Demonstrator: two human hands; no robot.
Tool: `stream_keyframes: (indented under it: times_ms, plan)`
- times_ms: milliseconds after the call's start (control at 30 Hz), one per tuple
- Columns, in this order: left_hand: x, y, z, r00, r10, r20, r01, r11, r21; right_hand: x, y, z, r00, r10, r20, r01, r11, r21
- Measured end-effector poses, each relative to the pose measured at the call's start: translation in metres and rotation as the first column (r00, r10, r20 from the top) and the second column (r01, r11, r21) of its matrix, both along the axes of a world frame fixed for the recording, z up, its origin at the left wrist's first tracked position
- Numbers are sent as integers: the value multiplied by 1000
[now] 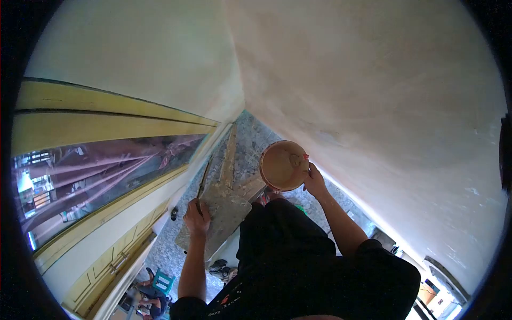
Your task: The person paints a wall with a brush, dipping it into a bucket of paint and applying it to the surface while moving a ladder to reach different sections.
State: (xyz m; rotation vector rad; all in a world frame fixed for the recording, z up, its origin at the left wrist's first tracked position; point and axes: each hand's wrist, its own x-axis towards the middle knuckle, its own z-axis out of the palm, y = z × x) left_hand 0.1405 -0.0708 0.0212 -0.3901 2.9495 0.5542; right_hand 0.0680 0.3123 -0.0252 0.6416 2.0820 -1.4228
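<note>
My right hand (316, 181) is closed on the rim of a round, brownish-orange bucket (279, 172). The bucket tilts so that I see into it, and a small amount of pale, wet-looking material clings to its inner wall near my fingers. A small red spot shows at the rim there. My left hand (197, 216) is wrapped round a long, thin, dark tool (204, 178) that points up and away, seen nearly edge-on; I cannot tell its kind. Below that hand lies a worn, stained board (218, 205), which the hand overlaps in this view.
Wooden beams (229, 154) run from the board toward the corner. Plastered walls (368, 85) meet ahead. At left is a yellow-framed window (106, 128) with purplish curtains. Far below are the mottled floor (250, 133), a green stool (161, 281) and a seated person (152, 298).
</note>
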Motion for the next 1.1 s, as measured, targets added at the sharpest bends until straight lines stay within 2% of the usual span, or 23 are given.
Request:
stream_keyframes:
  times_ms: [33,100,167,333,400,567,700,733,833,867,900,967,1000,1100]
  plan:
    - [0,0,-2,1000,12,11,-12,1000,3,-2,-1,0,1000,11,9,-11,1000,11]
    - [-1,-1,-3,997,-64,-44,63,997,-35,-1,-1,-6,998,42,43,-43,999,14]
    - [1,-2,1,999,-9,45,9,1000,-11,-1,1,-20,999,46,-14,-47,999,-26]
    - [0,-2,0,1000,7,7,-7,998,56,4,-2,-33,999,6,37,-7,1000,6]
    - [-6,-1,6,1000,8,20,-9,998,56,11,-1,-55,998,-41,46,43,997,-57]
    - [0,-5,1,1000,-11,18,10,998,61,2,-7,-50,997,-42,59,44,999,-28]
    - [5,-7,1,1000,-20,-9,20,998,55,12,-4,-60,995,-75,63,73,997,34]
    - [5,-8,-1,1000,-21,-19,22,998,57,15,1,-71,997,-63,53,64,998,-16]
    - [3,-6,-3,993,-41,-109,43,999,15,17,6,-76,995,-82,64,80,997,23]
    - [4,-6,-5,998,24,-53,-20,997,75,19,10,-83,999,-41,31,40,999,22]
    - [5,-5,-5,999,9,-48,-5,996,85,25,14,-88,998,-56,35,55,998,33]
    - [1,-2,-4,990,22,-137,-13,998,68,26,16,-95,998,-63,33,61,997,43]
    - [1,-1,0,995,94,-31,-90,991,98,29,18,-97,997,-73,29,72,996,44]
    - [9,-8,-13,992,106,-73,-94,985,145,36,22,-106,996,-52,70,46,996,79]
